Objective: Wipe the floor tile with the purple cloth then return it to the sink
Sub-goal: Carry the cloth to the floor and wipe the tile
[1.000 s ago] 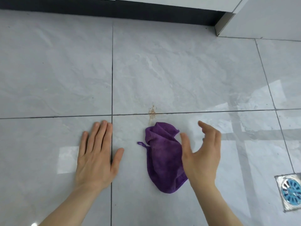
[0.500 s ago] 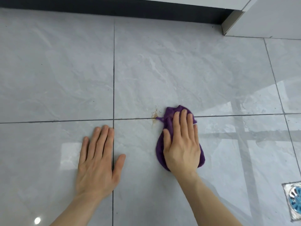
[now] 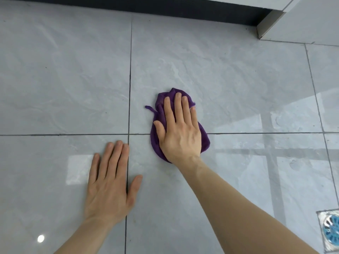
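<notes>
The purple cloth lies bunched on the grey floor tile, across the horizontal grout line. My right hand presses flat on top of it, fingers pointing away from me, and covers most of it. A small loop of the cloth sticks out to the left. My left hand rests flat on the floor to the lower left, fingers spread, holding nothing. The brown stain seen earlier at the grout line is hidden under the cloth. No sink is in view.
A metal floor drain with a blue insert sits at the lower right edge. A dark plinth runs along the top, and a white cabinet corner stands at the upper right. Glossy tiles reflect light.
My right hand came down onto the cloth and pushed it forward and left, over the brown stain and past the grout line. My left hand stayed planted on the floor.
</notes>
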### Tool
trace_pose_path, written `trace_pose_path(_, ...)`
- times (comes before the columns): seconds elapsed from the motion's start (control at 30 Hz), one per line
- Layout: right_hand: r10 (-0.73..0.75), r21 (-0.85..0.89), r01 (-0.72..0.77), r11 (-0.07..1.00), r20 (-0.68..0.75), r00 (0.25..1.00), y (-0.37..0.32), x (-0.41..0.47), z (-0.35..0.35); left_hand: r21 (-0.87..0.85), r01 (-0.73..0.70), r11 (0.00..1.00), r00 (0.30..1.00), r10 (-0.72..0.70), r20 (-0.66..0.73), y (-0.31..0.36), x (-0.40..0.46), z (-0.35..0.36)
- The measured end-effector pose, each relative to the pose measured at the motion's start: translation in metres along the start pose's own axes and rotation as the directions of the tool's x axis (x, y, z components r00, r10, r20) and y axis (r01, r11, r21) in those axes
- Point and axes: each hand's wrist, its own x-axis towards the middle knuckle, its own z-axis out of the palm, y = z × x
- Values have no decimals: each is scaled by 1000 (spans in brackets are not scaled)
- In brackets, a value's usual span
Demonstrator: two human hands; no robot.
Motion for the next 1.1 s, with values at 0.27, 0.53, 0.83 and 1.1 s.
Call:
trace_pose_path(0.27,-72,11,72,997,97,993,9,-90,-6,-14,-2,1000,1000,2,-4,0,-1,-1)
trace_pose_path(0.53,-80,-10,82,997,128,989,25,-186,-4,-2,1,1000,1000,-1,-13,1,0,-1)
trace_pose_path(0.83,-186,125,171,977,118,975,42,-190,-36,0,-6,1000,998,6,-60,3,-1,0)
trace_pose_path(1.1,-402,58,398,916,107,909,44,-178,-9,25,-25,999,998,27,-63,-1,-2,-4)
